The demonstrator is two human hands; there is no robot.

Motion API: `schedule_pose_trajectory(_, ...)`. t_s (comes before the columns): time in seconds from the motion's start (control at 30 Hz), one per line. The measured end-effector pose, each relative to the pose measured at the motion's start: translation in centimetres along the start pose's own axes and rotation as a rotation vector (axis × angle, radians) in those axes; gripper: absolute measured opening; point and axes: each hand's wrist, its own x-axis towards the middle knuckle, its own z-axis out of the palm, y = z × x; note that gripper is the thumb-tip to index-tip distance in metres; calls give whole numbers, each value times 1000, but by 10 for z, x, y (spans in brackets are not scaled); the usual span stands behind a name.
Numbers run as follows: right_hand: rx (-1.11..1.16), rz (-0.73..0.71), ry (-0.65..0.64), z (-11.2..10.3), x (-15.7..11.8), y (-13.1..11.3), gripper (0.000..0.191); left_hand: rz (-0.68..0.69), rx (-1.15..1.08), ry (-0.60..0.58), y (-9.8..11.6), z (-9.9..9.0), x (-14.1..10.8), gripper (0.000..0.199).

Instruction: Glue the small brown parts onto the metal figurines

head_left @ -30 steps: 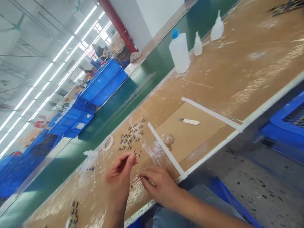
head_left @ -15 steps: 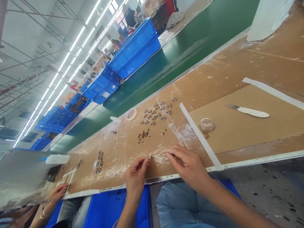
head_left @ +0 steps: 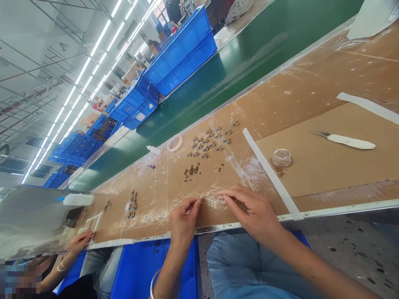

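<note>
The tiny brass-coloured part [head_left: 200, 199] sits at the tips of my left hand [head_left: 183, 220], pinched between thumb and forefinger just above the brown taped worktop [head_left: 311, 79] near its front edge. It is too small for me to make out its shape. My right hand [head_left: 252, 209] lies flat beside it, to the right, fingers [head_left: 229, 193] stretched out and pressed lightly on the glossy tape, holding nothing that I can see.

To handle a piece this small well, I judge the pinch should stay light and at the very fingertips, with my right hand steadying the surface, so the part neither flips nor sticks to the glue-smeared tape.

Just beyond my fingertips lies a small heap of loose dark parts [head_left: 190, 170], and farther out a spread of finished gold-and-blue pieces [head_left: 212, 139]. Beyond those, a roll of clear tape [head_left: 175, 143] and a small white dropper bottle [head_left: 153, 150] lie near the green conveyor belt [head_left: 237, 66]. To the right of my right hand runs a white strip [head_left: 269, 172], then a clear round dish [head_left: 281, 158] and a white-handled knife [head_left: 344, 141] on cardboard.

Far off to my left, another person's hand [head_left: 79, 243] works at the same bench, near another short row of parts [head_left: 133, 204]. Blue crates [head_left: 181, 54] stand across the belt.
</note>
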Motion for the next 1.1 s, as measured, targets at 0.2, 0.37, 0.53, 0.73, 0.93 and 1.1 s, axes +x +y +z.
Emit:
schedule_pose_trajectory(0.2, 9, 33, -17, 0, 0, -1, 16, 15, 42, -18, 1, 0, 1, 30)
schedule_pose_trajectory(0.37, 12, 34, -34, -1, 0, -1, 17, 14, 98, -31, 5, 1, 1, 28)
schedule_pose_trajectory(0.53, 8, 35, -25, -3, 1, -2, 16, 47, 222, -21, 7, 1, 3, 26)
schedule_pose_trajectory(0.73, -14, 2, -11, -2, 1, 0, 17, 35, 137, -22, 7, 1, 2, 25)
schedule_pose_trajectory(0.93, 81, -4, -84, 2, 4, -3, 17, -29, -462, 3, 21, 0, -14, 28)
schedule_pose_trajectory(1.1, 135, -64, -109, 4, 6, -8, 16, -90, -673, -57, 33, 0, -25, 25)
